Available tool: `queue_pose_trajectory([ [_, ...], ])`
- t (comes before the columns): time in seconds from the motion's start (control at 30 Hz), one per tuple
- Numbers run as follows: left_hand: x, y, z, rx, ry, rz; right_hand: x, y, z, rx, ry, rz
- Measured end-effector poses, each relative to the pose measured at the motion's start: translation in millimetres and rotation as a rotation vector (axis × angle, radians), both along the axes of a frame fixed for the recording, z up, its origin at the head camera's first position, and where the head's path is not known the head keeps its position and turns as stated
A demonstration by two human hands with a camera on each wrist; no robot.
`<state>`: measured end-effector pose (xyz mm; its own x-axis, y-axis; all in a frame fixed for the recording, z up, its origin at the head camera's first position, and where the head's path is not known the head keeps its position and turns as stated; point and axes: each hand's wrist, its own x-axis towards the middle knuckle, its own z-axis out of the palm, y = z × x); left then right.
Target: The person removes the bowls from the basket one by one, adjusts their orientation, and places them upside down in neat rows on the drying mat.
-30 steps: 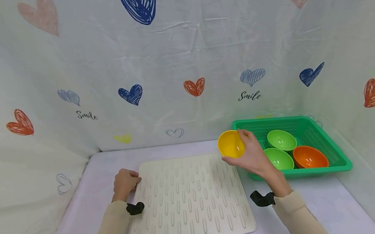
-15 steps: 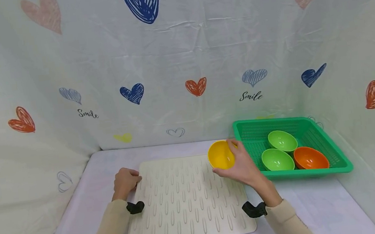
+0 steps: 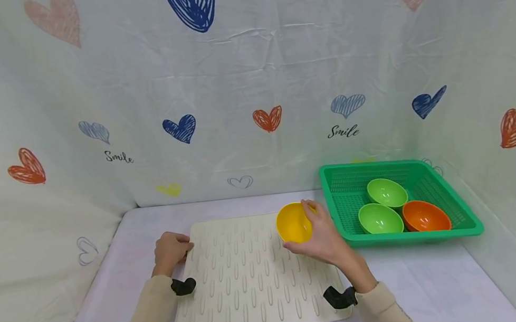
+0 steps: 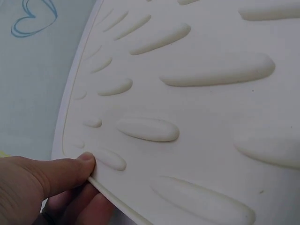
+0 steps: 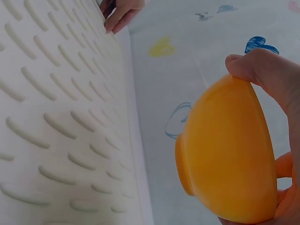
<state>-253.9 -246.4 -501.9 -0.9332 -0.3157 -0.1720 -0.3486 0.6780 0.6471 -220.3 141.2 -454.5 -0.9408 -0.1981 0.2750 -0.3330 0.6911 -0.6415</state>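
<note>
A yellow bowl (image 3: 292, 224) is in my right hand (image 3: 320, 236), gripped by its rim above the right side of a cream ridged board (image 3: 253, 289). In the right wrist view the yellow bowl (image 5: 229, 154) is tilted, its foot turned toward the board (image 5: 61, 117) and apart from it. My left hand (image 3: 170, 252) pinches the board's left edge near its far corner. The left wrist view shows the thumb of my left hand (image 4: 51, 180) on top of the board (image 4: 201, 108), other fingers curled below the edge.
At the right back stands a green plastic basket (image 3: 345, 215). Inside it are a light green bowl (image 3: 387, 193), a second light green bowl (image 3: 381, 218) and an orange bowl (image 3: 426, 216). A white curtain (image 3: 229, 79) printed with hearts rises behind the table (image 3: 394, 267).
My right hand has carried the yellow bowl left and toward me, from beside the basket to over the board. The left hand has stayed on the board's edge.
</note>
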Motion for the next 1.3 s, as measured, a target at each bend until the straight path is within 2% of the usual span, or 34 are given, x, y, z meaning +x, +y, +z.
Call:
queue_pose_trajectory([
  [0.2, -0.7, -3.8, -3.8, 0.024, 0.017, -0.005, 4.6, -7.4, 0.0, -0.003, -0.039, 0.026],
  [0.57, 1.0, -10.7, 0.1, 0.062, 0.019, -0.025, 12.1, -23.1, -3.0, -0.014, -0.073, 0.087],
  [0.83, 0.9, -12.2, -3.0, 0.091, 0.0, -0.037, 15.8, -25.9, -3.2, -0.024, -0.052, 0.096],
  [1.1, 6.9, -7.7, -0.4, 0.052, -0.012, -0.028, 18.4, -30.1, -5.0, 0.009, -0.062, 0.147],
  [1.3, 7.7, -3.2, -2.7, -0.004, -0.009, -0.029, 22.0, -34.0, -9.0, -0.013, -0.083, 0.166],
])
